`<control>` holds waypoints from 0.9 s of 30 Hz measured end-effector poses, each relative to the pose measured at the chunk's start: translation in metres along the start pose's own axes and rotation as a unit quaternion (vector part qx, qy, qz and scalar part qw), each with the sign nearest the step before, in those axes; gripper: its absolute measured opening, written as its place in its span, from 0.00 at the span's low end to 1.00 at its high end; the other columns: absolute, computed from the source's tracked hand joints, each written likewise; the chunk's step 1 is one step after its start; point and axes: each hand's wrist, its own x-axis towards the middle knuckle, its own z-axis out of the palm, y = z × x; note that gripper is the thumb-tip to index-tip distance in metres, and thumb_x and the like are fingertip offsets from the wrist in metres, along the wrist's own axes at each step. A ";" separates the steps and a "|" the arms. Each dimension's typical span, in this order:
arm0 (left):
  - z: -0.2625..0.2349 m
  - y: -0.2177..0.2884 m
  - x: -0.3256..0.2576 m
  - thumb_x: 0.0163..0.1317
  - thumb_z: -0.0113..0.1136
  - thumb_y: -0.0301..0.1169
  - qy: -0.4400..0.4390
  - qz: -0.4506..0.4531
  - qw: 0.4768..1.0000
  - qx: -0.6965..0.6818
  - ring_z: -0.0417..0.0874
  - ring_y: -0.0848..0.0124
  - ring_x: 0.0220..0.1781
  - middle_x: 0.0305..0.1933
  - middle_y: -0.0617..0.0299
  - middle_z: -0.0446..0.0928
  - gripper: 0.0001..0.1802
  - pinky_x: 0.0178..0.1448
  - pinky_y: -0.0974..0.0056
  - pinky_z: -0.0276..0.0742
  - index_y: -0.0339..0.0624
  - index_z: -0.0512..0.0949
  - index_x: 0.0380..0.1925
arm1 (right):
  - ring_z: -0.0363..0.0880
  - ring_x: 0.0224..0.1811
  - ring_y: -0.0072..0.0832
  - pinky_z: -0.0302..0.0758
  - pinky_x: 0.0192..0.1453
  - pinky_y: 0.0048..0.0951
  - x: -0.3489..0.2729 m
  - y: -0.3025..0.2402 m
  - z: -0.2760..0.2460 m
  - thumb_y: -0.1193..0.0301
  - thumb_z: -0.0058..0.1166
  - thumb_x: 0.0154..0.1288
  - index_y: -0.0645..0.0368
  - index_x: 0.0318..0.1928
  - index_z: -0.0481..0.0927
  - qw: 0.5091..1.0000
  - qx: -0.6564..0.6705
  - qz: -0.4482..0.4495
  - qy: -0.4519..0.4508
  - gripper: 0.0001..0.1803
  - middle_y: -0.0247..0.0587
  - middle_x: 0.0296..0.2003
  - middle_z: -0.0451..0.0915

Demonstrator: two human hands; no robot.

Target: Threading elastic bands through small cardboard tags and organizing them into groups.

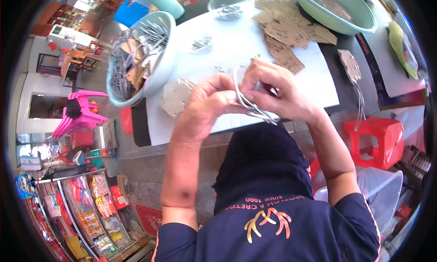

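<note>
Above the white sheet point(314, 87) on the table, my two hands work close together on a bundle of thin grey-white cords point(260, 113). My left hand point(207, 100) pinches the cords, which curve up in a loop between the hands. Bent fingers of my right hand point(282, 91) close on the same cords from the other side; the fingertips are partly hidden. Beside my left wrist lies a beige cardboard piece with small holes point(174, 99). Tiny metal parts point(221, 69) are scattered just beyond my hands.
A pale blue basin point(169, 43) of grey cords stands at left. Small metal pieces fill a little tub point(201, 43) and a clear bowl point(227, 2). Brown cardboard pieces point(287, 32) lie near a green basin point(364, 27). At right are a corded card point(349, 66) and red stool point(387, 141).
</note>
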 end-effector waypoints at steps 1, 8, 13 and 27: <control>-0.002 0.004 -0.002 0.59 0.55 0.26 0.032 -0.010 0.999 0.032 0.83 0.67 0.42 0.37 0.55 0.76 0.08 0.52 0.55 0.84 0.33 0.72 0.37 | 0.72 0.32 0.30 0.68 0.35 0.30 0.001 0.004 0.003 0.73 0.59 0.58 0.60 0.36 0.77 0.999 -0.027 -0.030 0.010 0.07 0.39 0.32 0.73; 0.001 -0.014 0.003 0.64 0.57 0.28 -0.024 0.002 0.999 0.028 0.81 0.73 0.42 0.38 0.63 0.75 0.07 0.52 0.61 0.84 0.37 0.73 0.39 | 0.73 0.25 0.25 0.67 0.28 0.26 -0.015 0.000 0.002 0.79 0.60 0.52 0.62 0.32 0.77 0.997 -0.024 0.063 0.046 0.06 0.37 0.29 0.76; 0.000 -0.005 -0.002 0.64 0.57 0.27 -0.014 0.013 0.998 0.054 0.79 0.77 0.42 0.37 0.65 0.73 0.06 0.51 0.64 0.83 0.38 0.72 0.38 | 0.72 0.25 0.19 0.67 0.27 0.22 -0.007 -0.009 0.005 0.81 0.62 0.52 0.62 0.33 0.79 0.995 0.034 0.087 0.041 0.07 0.36 0.29 0.77; -0.005 -0.007 0.010 0.66 0.57 0.28 -0.018 0.010 0.998 0.066 0.79 0.76 0.42 0.38 0.65 0.73 0.06 0.52 0.65 0.82 0.38 0.73 0.38 | 0.75 0.21 0.30 0.72 0.25 0.29 0.009 -0.016 -0.012 0.79 0.61 0.51 0.60 0.32 0.77 0.994 -0.104 0.019 -0.021 0.08 0.39 0.28 0.74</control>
